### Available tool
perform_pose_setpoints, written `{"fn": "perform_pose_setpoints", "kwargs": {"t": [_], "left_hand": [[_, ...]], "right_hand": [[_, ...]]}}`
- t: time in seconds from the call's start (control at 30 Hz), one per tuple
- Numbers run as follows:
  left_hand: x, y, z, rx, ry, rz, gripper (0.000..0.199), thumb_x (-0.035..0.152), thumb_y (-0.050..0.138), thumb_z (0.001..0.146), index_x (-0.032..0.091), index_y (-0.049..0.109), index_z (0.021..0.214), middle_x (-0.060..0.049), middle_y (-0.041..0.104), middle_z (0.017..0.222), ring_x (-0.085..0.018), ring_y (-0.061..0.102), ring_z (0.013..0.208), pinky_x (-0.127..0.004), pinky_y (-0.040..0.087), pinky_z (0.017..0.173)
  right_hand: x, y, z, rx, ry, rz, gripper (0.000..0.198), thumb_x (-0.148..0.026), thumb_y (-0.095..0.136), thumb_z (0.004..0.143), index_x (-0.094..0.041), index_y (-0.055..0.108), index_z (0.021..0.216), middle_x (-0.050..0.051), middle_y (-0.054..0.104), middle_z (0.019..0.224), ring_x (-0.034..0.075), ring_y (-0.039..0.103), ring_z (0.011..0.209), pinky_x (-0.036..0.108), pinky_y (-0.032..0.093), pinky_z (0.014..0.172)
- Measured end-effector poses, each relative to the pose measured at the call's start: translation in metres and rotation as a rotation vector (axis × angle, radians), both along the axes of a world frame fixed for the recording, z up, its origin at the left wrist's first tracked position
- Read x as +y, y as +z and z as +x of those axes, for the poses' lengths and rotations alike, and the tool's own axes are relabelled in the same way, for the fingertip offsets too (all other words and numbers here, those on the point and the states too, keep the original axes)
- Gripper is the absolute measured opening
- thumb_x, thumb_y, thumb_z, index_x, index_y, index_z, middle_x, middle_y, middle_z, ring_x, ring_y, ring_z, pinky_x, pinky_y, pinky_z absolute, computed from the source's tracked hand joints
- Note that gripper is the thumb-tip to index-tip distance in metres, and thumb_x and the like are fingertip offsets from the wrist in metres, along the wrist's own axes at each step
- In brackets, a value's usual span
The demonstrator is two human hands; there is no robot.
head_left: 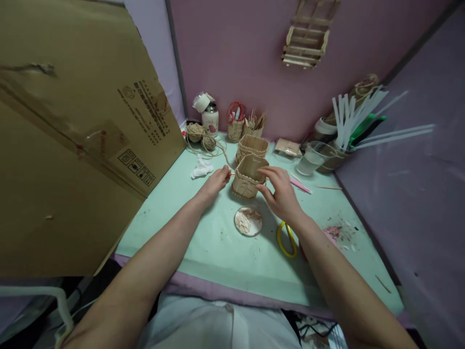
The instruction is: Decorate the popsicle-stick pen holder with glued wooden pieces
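Woven basket [244, 188] ahead of us on the table [214, 247]; at ten o'clock a cardboard box [72, 194] bears print [154, 109] and pictograms [136, 167], too small for us to read. The basket stands at three o'clock from our left hand [215, 185], its fingers drawn together, and nine o'clock from our right hand [281, 190], fingers spread at the rim; whether either of our hands grips anything, we cannot tell

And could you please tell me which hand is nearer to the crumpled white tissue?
Left. The left hand is close by, just right of the tissue; the right hand is farther away, at the right side of the front basket.
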State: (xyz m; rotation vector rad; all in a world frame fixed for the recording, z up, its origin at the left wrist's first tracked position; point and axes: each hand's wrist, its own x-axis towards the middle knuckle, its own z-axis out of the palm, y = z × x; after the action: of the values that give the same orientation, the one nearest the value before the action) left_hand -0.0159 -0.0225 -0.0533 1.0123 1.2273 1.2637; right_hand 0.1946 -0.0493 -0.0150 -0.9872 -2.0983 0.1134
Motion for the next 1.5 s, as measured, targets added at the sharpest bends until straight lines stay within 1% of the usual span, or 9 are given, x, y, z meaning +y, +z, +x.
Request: {"fn": "perform_pose_setpoints", "kwargs": {"t": [0.1,0.23,0.37,0.47,0.6,0.7,1.03,1.23,1.5], "left_hand": [[-0.003,0.010,-0.007,0.091,0.151,0.112,0.030,0.046,0.064,0.078,0.017,0.063,0.084,-0.004,0.067,0.083,-0.014,0.061,0.079,-0.024,0.045,0.070],[-0.017,0.024,-0.008,0.153,0.257,0.370,0.014,0.031,0.065,0.077,0.018,0.061,0.077,0.002,0.058,0.066,-0.010,0.053,0.063,-0.022,0.042,0.062],[-0.039,0.029,0.001,0.208,0.148,0.432,0.018,0.034,0.055,0.086,0.019,0.061,0.079,0.005,0.049,0.055,-0.009,0.042,0.051,-0.022,0.034,0.052],[-0.051,0.027,0.008,0.373,0.026,0.452,0.035,0.039,0.048,0.091,0.018,0.059,0.065,0.005,0.042,0.046,-0.009,0.037,0.046,-0.023,0.032,0.050],[-0.056,0.025,0.015,0.580,-0.070,0.523,0.021,0.032,0.057,0.085,0.018,0.063,0.071,0.002,0.055,0.060,-0.010,0.046,0.056,-0.023,0.036,0.056],[-0.056,0.024,0.018,0.623,-0.111,0.522,0.013,0.026,0.057,0.083,0.019,0.066,0.090,0.000,0.064,0.078,-0.012,0.054,0.068,-0.023,0.040,0.062],[-0.056,0.024,0.016,0.713,-0.244,0.406,0.032,0.041,0.057,0.084,0.017,0.062,0.065,0.004,0.049,0.054,-0.010,0.039,0.053,-0.023,0.030,0.052],[-0.057,0.021,0.019,0.816,-0.360,0.448,0.019,0.032,0.056,0.084,0.019,0.069,0.077,0.000,0.062,0.066,-0.012,0.050,0.060,-0.024,0.034,0.058],[-0.058,0.022,0.019,0.821,-0.365,0.426,0.020,0.030,0.054,0.084,0.021,0.071,0.080,-0.002,0.066,0.073,-0.015,0.054,0.067,-0.026,0.038,0.063]], "right_hand": [[-0.020,0.007,0.006,0.075,-0.115,0.000,0.027,-0.034,0.052,0.092,-0.023,0.058,0.115,0.012,0.063,0.115,0.027,0.053,0.111,0.045,0.039,0.096],[-0.045,0.002,0.013,0.159,-0.196,-0.124,0.015,-0.029,0.049,0.093,-0.023,0.062,0.089,0.005,0.067,0.085,0.021,0.060,0.085,0.035,0.044,0.079],[-0.052,-0.015,0.015,0.165,-0.212,-0.302,0.019,-0.031,0.049,0.092,-0.022,0.059,0.079,0.003,0.064,0.077,0.020,0.058,0.077,0.033,0.042,0.074],[-0.052,-0.025,0.014,0.136,-0.192,-0.365,0.023,-0.033,0.048,0.092,-0.022,0.057,0.074,0.003,0.062,0.075,0.020,0.057,0.076,0.033,0.041,0.074],[-0.056,-0.030,0.016,0.078,-0.147,-0.354,0.013,-0.026,0.052,0.090,-0.022,0.059,0.081,0.005,0.065,0.083,0.021,0.057,0.085,0.035,0.041,0.079],[-0.059,-0.032,0.019,0.013,-0.119,-0.360,0.009,-0.022,0.053,0.089,-0.021,0.062,0.087,0.006,0.065,0.089,0.022,0.057,0.090,0.037,0.040,0.082],[-0.064,-0.040,0.013,-0.188,-0.021,-0.385,0.011,-0.021,0.059,0.087,-0.025,0.069,0.088,0.005,0.065,0.093,0.022,0.052,0.094,0.038,0.036,0.082],[-0.072,-0.033,-0.002,-0.328,-0.113,-0.416,0.011,-0.019,0.062,0.084,-0.024,0.068,0.075,0.003,0.064,0.084,0.023,0.051,0.090,0.040,0.030,0.081],[-0.079,-0.038,-0.017,-0.381,-0.222,-0.403,0.010,-0.018,0.060,0.082,-0.022,0.066,0.076,0.007,0.066,0.086,0.026,0.051,0.088,0.040,0.029,0.076]]}}
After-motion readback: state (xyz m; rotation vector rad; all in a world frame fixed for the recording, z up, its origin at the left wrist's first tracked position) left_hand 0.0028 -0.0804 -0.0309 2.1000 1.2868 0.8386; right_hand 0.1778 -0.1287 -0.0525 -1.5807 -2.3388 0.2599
